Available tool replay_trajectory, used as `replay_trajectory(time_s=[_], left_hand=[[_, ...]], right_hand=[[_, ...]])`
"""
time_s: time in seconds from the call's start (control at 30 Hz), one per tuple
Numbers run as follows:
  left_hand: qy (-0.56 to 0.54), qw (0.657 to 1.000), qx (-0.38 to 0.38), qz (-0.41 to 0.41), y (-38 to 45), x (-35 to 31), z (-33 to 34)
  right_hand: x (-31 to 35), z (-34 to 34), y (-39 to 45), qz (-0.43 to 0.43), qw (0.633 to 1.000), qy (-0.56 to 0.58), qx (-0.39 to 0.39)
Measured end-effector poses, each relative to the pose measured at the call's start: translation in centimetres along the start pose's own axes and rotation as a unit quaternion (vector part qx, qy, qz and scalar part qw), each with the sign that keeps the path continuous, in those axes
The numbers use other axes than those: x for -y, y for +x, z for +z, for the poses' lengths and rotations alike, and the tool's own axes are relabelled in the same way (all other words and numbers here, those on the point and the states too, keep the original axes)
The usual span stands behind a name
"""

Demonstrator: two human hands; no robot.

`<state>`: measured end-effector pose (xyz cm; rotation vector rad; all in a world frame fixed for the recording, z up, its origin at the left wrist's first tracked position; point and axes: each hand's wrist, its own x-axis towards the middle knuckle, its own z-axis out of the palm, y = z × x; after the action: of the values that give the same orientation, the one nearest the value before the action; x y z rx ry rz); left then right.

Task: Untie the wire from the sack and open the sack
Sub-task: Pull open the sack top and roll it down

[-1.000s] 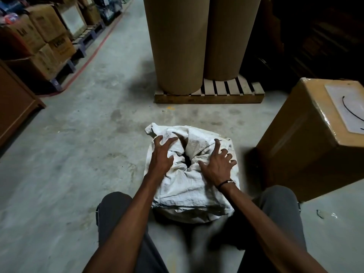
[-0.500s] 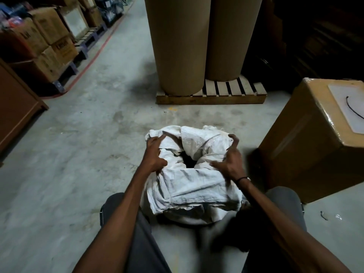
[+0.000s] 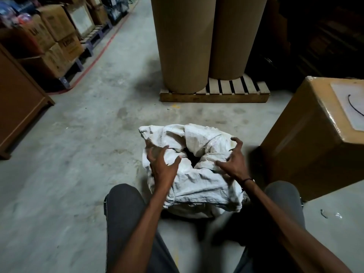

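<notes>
A crumpled white woven sack (image 3: 199, 186) sits on the concrete floor between my knees. Its mouth (image 3: 190, 158) shows as a small dark hole ringed by rolled fabric. My left hand (image 3: 162, 168) lies on the left side of the rim with fingers spread. My right hand (image 3: 233, 162) arches over the right side of the rim, fingers apart and curled, tips on the fabric. No wire is visible around the sack. A thin black wire (image 3: 354, 107) lies on top of the cardboard box at the right.
A large brown cardboard box (image 3: 307, 146) stands close to the sack's right. Two tall cardboard rolls (image 3: 185, 46) stand on a wooden pallet (image 3: 214, 97) ahead. Stacked cartons (image 3: 59, 36) line the left aisle beside a brown cabinet (image 3: 17, 99). A small scrap (image 3: 323, 213) lies on the floor.
Both hands went from pressing on the sack to gripping its rim and pulling it apart, then loosened with fingers spread. The dark opening has grown wider.
</notes>
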<state>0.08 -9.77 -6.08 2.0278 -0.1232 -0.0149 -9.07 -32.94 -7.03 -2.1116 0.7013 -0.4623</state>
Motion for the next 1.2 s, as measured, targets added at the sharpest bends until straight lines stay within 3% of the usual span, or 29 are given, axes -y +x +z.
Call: replay_trajectory(time_s=[0.1, 0.17, 0.4, 0.53, 0.73, 0.9, 1.07, 1.2], left_hand=[[-0.011, 0.995, -0.008, -0.101, -3.2, 0.4, 1.1], [-0.017, 0.992, 0.017, -0.123, -4.0, 0.8, 1.9], [-0.013, 0.996, 0.082, -0.044, 0.4, -0.1, -0.2], [0.046, 0.990, 0.129, 0.043, 6.3, -1.2, -3.1], [0.094, 0.966, 0.228, 0.079, 11.4, -2.8, -6.5], [0.090, 0.964, 0.242, 0.070, 10.4, -3.1, -7.5], [0.107, 0.953, 0.265, 0.100, 9.5, -3.1, -7.7], [0.130, 0.937, 0.296, 0.130, 10.2, -2.3, -7.8]], right_hand=[[-0.1, 0.8, -1.2, 0.010, 1.000, 0.018, -0.005], [-0.1, 1.2, -1.8, 0.017, 0.999, 0.037, -0.003], [0.9, 0.3, -1.5, 0.064, 0.992, 0.105, -0.039], [3.7, 0.1, -2.2, 0.078, 0.994, 0.073, -0.032], [6.2, 0.6, -5.2, -0.026, 0.999, -0.035, 0.020], [7.8, -0.7, -2.9, -0.108, 0.975, -0.177, -0.077], [8.0, 0.3, 4.3, -0.164, 0.976, -0.143, -0.002], [7.7, 1.4, 9.0, -0.115, 0.983, -0.125, 0.067]])
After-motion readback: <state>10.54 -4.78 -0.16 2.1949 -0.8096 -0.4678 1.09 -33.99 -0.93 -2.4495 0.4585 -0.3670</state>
